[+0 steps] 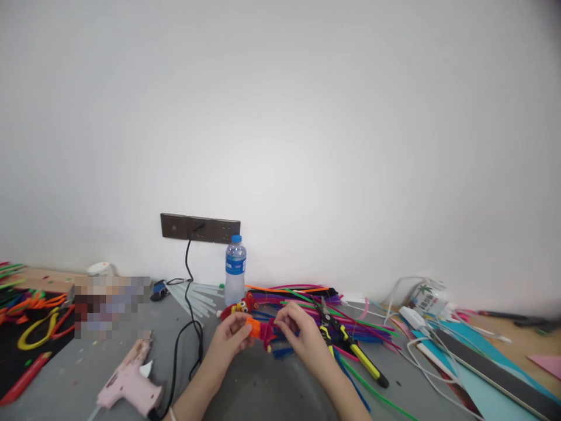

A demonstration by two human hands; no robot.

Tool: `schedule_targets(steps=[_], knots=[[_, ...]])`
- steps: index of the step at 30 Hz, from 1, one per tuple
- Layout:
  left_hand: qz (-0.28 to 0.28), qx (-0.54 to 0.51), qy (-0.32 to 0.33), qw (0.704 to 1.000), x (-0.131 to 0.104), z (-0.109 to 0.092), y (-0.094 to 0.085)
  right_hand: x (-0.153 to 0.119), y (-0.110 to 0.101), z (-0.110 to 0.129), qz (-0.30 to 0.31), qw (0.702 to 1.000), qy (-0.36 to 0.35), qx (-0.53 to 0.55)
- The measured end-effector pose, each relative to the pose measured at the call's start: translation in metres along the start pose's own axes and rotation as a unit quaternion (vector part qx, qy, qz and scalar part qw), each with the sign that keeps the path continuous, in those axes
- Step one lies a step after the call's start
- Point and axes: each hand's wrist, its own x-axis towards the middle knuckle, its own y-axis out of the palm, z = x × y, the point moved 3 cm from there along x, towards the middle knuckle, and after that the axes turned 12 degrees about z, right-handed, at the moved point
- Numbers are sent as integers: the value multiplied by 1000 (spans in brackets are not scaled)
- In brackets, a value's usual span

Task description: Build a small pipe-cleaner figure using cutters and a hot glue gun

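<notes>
Behind stands a capped bottle (235, 272), fill unreadable — both hands (232, 339) (298, 331) pinch an orange-and-crimson piece (253, 328).

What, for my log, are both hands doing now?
Left hand: closed, holding the orange-and-magenta fuzzy piece.
Right hand: closed, pinching its magenta end.

Head-worn view, forward and down

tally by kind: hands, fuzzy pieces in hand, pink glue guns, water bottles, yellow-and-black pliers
Hands (left hand, right hand): 2
Held fuzzy piece: 1
Pink glue gun: 1
Water bottle: 1
Yellow-and-black pliers: 1
Total: 6
</notes>
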Motion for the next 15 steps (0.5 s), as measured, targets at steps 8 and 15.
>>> schedule_targets(steps=[8, 15], knots=[[16, -2, -2, 1000, 1, 4, -3, 3, -1, 2, -10, 999, 10, 36], [5, -11, -12, 1000, 0, 5, -5, 2, -11, -6, -49, 983, 54, 170]])
